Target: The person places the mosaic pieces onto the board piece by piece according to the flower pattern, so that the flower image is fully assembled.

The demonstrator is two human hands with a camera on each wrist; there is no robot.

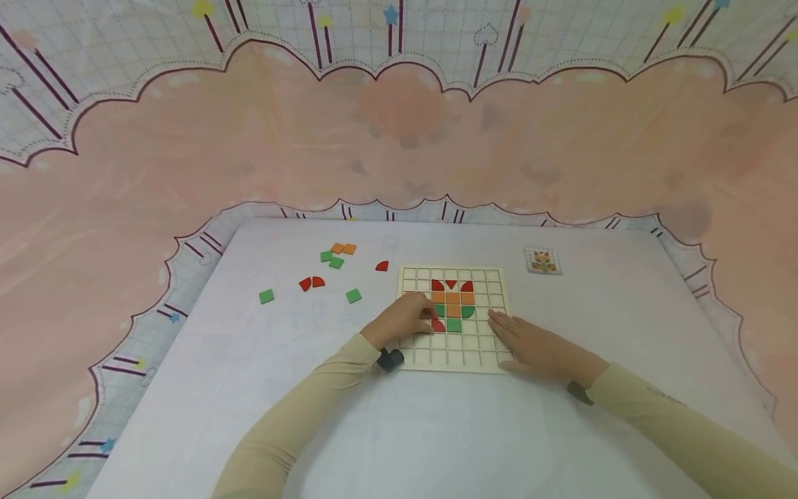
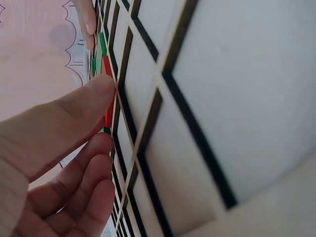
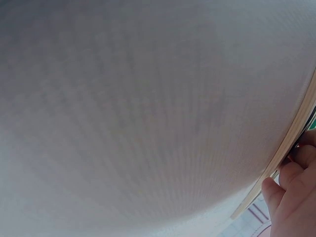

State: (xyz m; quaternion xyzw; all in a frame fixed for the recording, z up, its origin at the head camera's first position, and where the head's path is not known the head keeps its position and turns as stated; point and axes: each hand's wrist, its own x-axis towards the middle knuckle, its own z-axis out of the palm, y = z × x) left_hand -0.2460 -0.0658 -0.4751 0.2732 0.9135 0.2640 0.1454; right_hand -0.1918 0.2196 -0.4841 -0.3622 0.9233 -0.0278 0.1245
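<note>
A pale wooden grid board [image 1: 464, 359] lies flat, with a figure of coloured tiles in its cells. A red triangle [image 1: 451, 284] stands between red corner pieces at the top, orange squares [image 1: 453, 298] are below, then green rounded pieces [image 1: 467, 312] and a green square [image 1: 454, 325]. At the figure's lower left, my left hand [image 1: 406, 320] pinches a red quarter-circle tile [image 1: 439, 325], its thumb pressed to the red piece [image 2: 106, 64] close over the grid. My right hand [image 1: 537, 348] rests on the board's right edge, fingers extended.
Left of the board lie loose tiles: green squares [image 1: 353, 296], orange squares [image 1: 337, 248] and red quarter circles [image 1: 382, 266]. A small pattern card [image 1: 543, 261] sits beyond the board at the right. The white table [image 1: 436, 430] meets a patterned curtain [image 1: 399, 152] behind.
</note>
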